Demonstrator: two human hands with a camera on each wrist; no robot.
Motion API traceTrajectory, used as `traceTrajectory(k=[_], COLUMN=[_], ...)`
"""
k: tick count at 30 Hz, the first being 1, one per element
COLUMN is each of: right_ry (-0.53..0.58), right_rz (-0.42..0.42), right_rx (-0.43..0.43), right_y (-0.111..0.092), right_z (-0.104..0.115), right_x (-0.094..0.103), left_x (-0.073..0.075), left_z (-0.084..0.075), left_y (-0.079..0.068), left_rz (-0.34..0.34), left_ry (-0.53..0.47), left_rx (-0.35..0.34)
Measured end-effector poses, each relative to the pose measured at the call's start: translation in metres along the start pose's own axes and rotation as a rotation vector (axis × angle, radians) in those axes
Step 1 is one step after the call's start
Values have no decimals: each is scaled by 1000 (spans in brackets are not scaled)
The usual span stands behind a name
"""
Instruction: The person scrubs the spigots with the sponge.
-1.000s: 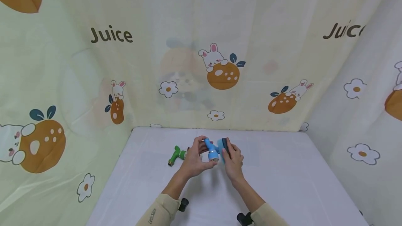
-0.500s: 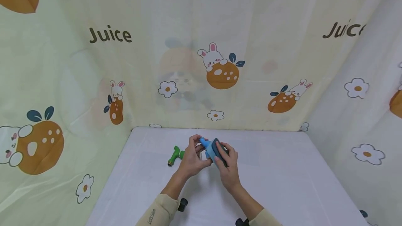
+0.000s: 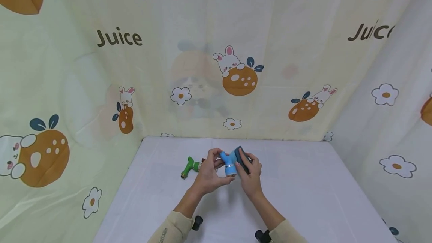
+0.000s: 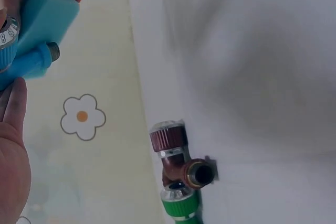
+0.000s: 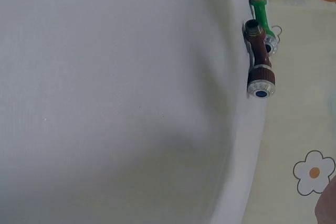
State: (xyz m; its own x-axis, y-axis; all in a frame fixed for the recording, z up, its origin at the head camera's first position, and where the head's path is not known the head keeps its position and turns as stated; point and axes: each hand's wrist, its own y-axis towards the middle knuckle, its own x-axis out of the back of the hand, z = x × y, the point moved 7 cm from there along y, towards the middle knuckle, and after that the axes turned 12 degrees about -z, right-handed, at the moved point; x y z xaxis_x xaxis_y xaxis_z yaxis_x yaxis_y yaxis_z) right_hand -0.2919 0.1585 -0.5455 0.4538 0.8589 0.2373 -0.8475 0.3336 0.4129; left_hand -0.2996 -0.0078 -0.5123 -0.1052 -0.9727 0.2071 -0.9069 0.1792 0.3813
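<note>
In the head view my left hand [image 3: 210, 171] holds a blue water valve [image 3: 230, 166] between fingertips and thumb, above the table. The valve has a ribbed knob, turned downward, and a stubby outlet. My right hand [image 3: 251, 179] grips a sponge [image 3: 243, 159] with a dark outer layer and a light blue foam side. The foam overlaps the valve's right side in this view. In the left wrist view the light blue foam [image 4: 50, 14] lies right behind the valve's outlet [image 4: 42, 56]. Only the edge of a hand shows in the right wrist view.
A green valve [image 3: 189, 167] lies on the white table [image 3: 297, 190] left of my left hand. Beside it lies a brown valve [image 4: 173, 156], mostly hidden by that hand in the head view. A patterned curtain [image 3: 202, 123] hangs along the table's back edge.
The sponge swung left across the blue valve half a second ago, covering much of it, and is now back toward its right side. Both hands have shifted slightly right since then.
</note>
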Motion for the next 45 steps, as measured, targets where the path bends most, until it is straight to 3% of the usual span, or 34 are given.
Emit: traceTrajectory(k=[5, 9, 14, 18, 20, 22, 27, 30, 33, 40, 45], right_ry=[-23, 31, 83, 98, 101, 87, -47, -111, -162, -229, -257], right_rz=[-12, 11, 45, 41, 23, 1, -41, -33, -18, -24, -18], right_rx=[-127, -286, -465, -485, -416, -268, 282, 515, 592, 645, 700], right_y=[4, 6, 2, -7, -10, -13, -24, -33, -36, -31, -26], right_z=[-9, -19, -34, -36, -28, -14, 33, 53, 61, 67, 67], right_x=[4, 2, -1, -2, -1, 1, 5, 2, -1, 2, 4], left_x=[-4, -5, 3, 15, 21, 26, 29, 26, 20, 10, 6], left_z=[-3, -1, 12, 24, 29, 34, 41, 42, 40, 34, 34], left_y=[0, 0, 1, 2, 4, 6, 7, 7, 7, 6, 4], left_rz=[7, 4, -57, -137, -183, -229, -289, -266, -204, 4, 104], left_ry=[12, -11, -95, -183, -238, -297, -366, -380, -370, -346, -343], left_rx=[-14, 2, 107, 202, 240, 280, 377, 404, 419, 413, 392])
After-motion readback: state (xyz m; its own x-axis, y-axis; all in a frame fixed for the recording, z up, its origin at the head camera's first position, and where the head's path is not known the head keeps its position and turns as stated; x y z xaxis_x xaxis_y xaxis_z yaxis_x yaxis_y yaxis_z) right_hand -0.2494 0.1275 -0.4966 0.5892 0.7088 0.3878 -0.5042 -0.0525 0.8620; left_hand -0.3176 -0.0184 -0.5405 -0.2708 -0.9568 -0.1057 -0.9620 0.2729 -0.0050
